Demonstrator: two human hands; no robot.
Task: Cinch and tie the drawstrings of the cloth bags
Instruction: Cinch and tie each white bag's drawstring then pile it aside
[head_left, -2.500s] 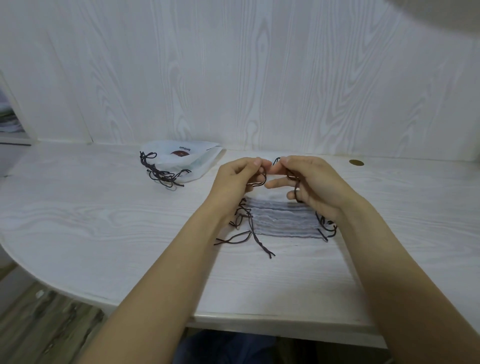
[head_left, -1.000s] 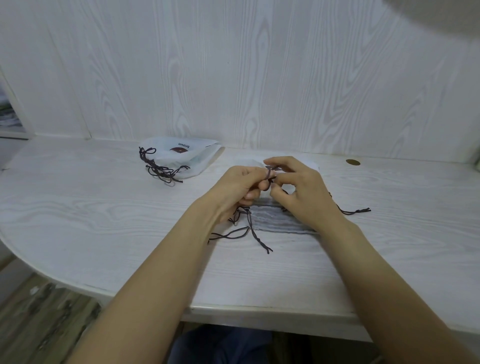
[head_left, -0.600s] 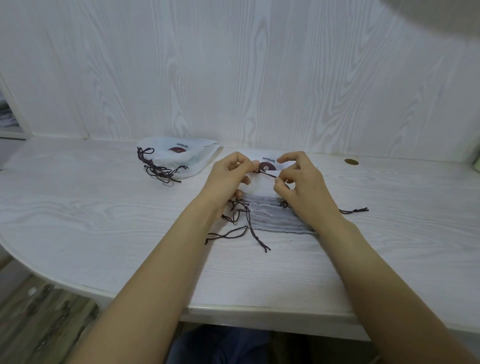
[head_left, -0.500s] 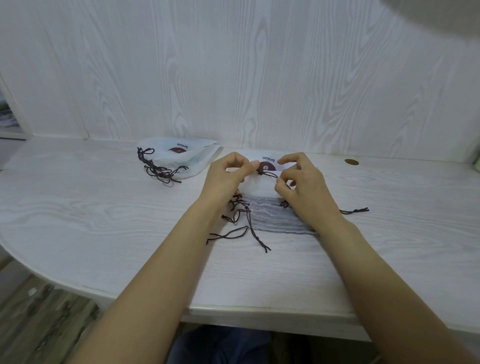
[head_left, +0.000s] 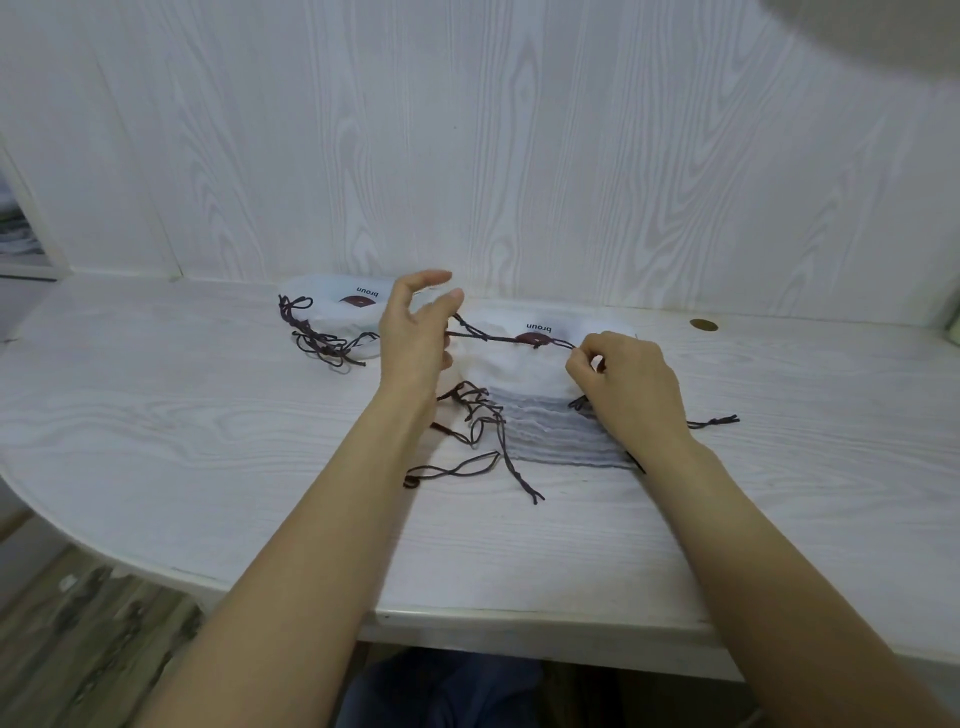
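On the white table (head_left: 218, 457), seen from the head camera, a stack of flat cloth bags (head_left: 550, 421) lies between both hands, its contents hidden. A dark drawstring (head_left: 498, 339) stretches taut across the top bag: the left hand (head_left: 415, 338) has its grip hooked on one end, the right hand (head_left: 623, 384) pinches the other. A second pile of bags (head_left: 337, 312) sits just left.

Soft, even, cool indoor light; nothing glares.

Faint shadows sit under the forearms. Wide-angle bending curves the table (head_left: 156, 415) edge and wall (head_left: 519, 156) planks; a blurred grey shape (head_left: 883, 41) blocks the top right corner.
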